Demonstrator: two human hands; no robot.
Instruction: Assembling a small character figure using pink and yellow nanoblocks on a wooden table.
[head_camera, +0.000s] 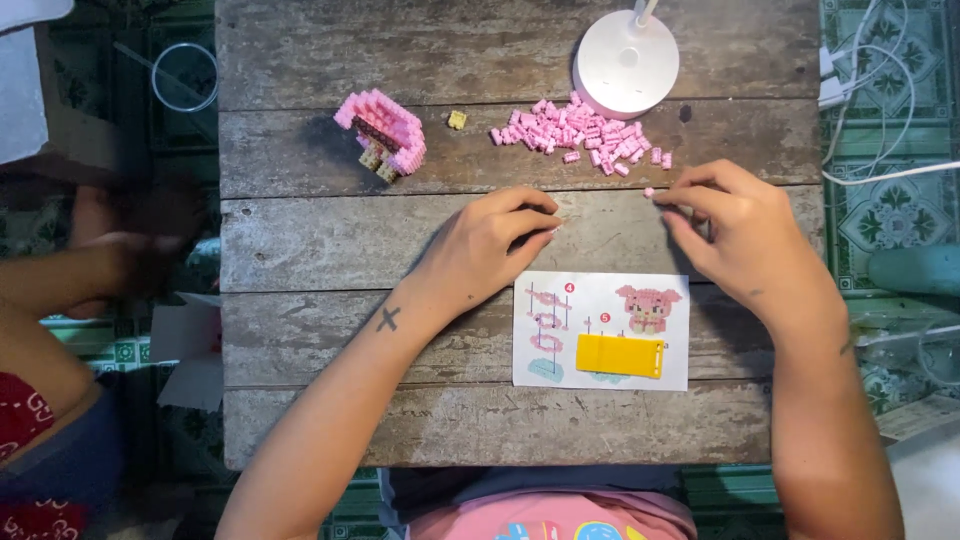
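Observation:
My right hand (735, 235) pinches a tiny pink brick (649, 192) at its fingertips, just below the pile of loose pink bricks (580, 133). My left hand (490, 245) rests on the wooden table (330, 250) with fingers curled; its fingertips press together near the middle, and whether they hold a small piece I cannot tell. A half-built pink brick model (385, 132) lies at the far left of the table, with a small yellow brick (457, 120) beside it. Below my hands lies an instruction sheet (600, 330) with a yellow tool (620, 356) on it.
A white round lamp base (626, 62) stands at the far edge behind the brick pile. White cables (880, 90) run over the tiled floor at right. Another person's arm (70, 275) is at the left, beside the table. A clear cup (185, 75) sits at upper left.

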